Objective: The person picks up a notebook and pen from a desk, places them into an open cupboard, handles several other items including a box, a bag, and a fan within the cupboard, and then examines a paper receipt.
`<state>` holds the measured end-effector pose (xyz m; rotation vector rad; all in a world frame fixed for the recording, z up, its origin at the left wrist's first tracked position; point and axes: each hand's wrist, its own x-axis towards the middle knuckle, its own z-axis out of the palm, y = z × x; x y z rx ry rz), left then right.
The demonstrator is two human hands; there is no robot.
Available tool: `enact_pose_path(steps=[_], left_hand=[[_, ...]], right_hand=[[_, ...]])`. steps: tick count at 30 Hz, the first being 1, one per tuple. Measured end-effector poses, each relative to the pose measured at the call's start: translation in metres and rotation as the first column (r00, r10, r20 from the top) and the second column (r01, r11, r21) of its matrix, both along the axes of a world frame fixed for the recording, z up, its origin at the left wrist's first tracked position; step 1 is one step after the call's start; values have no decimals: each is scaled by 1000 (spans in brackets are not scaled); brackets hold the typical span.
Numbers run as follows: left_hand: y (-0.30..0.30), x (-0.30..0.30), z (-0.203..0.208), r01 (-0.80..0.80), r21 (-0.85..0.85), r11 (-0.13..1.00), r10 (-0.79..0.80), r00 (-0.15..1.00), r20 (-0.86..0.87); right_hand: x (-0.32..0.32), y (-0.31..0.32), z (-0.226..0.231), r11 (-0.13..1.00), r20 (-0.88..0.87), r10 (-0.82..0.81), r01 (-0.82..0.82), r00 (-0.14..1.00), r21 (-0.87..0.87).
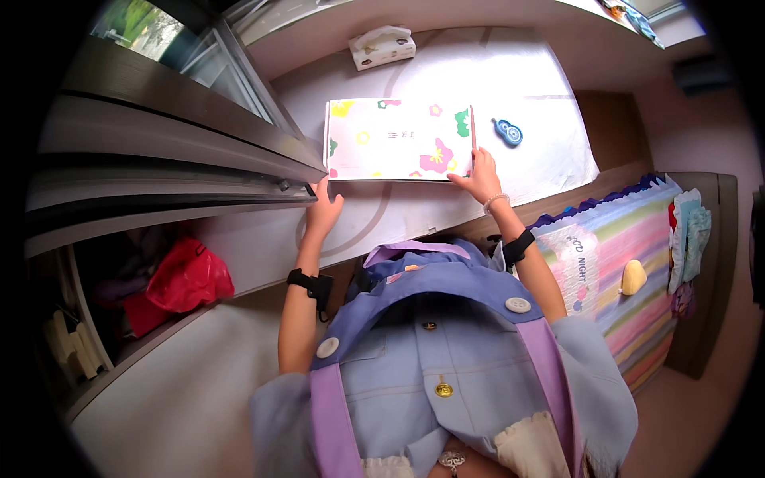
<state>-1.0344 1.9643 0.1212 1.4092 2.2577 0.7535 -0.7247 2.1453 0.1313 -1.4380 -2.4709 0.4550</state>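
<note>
Flat white rectangular box (382,155): lying on the counter, long side toward the person; pink, yellow and green flowers, small dark print mid-lid.
Left hand (322,209): at box's near-left corner; thumb and fingers apart, fingertips up by the corner and a window frame end, contact unclear. Can't tell if grip is clamped.
Right hand (480,179): on box's near-right corner; thumb at near edge, fingers along right side, spread around the corner. Can't tell if clamped tight.
Wrists: black strap (311,287) on left, black strap (518,246) on right, plus pale beaded bracelet (495,201) on right.
Pale grey-white counter (550,163): under box, bright glare on far right.
Blue gourd-shaped plastic gadget (508,132): on counter, right of box, apart from it.
White tissue pack (384,52): far side of counter, beyond box.
Metal window frame (199,163): left, juts toward left hand.
Shiny red plastic bag (191,276): near left, in shelf opening.
Pastel striped bedding (617,334): right; rounded pale-yellow object (633,277) on it.
</note>
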Motion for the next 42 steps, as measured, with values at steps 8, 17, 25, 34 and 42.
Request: enact_pose_path(steps=[8,17,25,34,42], left_hand=[[-1,13,21,-200,-34,979,182,789,586],[-1,3,-2,-287,10,958,175,610,773],[13,7,-34,-349,121,930,276,874,401],[46,35,43,-336,-334,881,384,919,89],[53,65,0,-453,-117,884,450,891,-52]], right_hand=[[7,50,-8,402,-204,-813,273,546,-874],[-2,42,51,456,-361,-786,75,502,-887],[8,43,61,838,-368,156,-320,917,-442],[27,53,38,879,-17,445,-440,895,-182],[32,67,39,783,77,621,-613,780,-107]])
